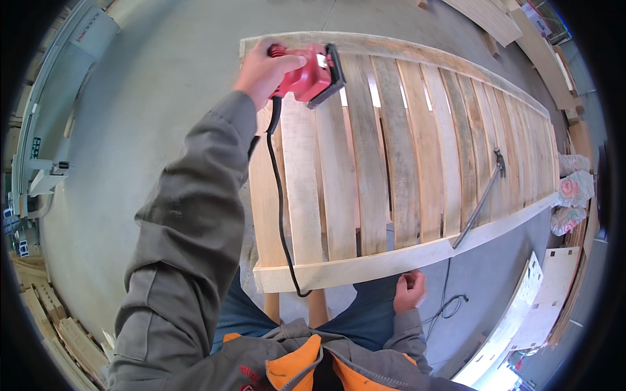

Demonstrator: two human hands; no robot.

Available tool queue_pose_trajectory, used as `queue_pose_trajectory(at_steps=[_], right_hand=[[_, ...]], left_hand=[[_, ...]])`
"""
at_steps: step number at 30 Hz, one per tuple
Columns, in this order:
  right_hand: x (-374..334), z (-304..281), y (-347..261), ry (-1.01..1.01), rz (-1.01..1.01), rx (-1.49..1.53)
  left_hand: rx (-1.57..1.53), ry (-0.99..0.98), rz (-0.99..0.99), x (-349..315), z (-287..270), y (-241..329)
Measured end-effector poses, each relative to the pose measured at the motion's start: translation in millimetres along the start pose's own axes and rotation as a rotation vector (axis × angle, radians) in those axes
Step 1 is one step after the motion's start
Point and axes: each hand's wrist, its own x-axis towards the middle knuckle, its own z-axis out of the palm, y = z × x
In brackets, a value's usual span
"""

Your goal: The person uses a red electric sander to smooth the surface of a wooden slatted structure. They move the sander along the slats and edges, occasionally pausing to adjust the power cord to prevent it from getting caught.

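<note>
My left hand is wrapped round a red electric sander over the far left corner of a slatted wooden frame. The sander is tilted, its black pad turned to the right; whether the pad touches wood I cannot tell. Its black cord runs down across the left slats and over the near rail. My right hand is curled closed, just below the near rail, with nothing visible in it. Across the slats on the right lies a hammer, its handle end at the near rail.
Stacked timber lies at the lower left, and a long pale machine stands on the left. At the right are patterned sacks, pale boards and a coil of black cable on the grey floor.
</note>
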Motion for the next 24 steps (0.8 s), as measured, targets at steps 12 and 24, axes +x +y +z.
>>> queue_pose_trajectory(at_steps=[12,24], right_hand=[[6.4,3.2,-1.9,0.015,-0.028,0.052],[3.6,4.1,-3.7,-0.004,-0.019,0.021]], left_hand=[[-0.072,0.056,0.015,-13.6,-50.4,18.7],[-0.039,0.028,-0.005,-32.4,-59.3,-1.4]])
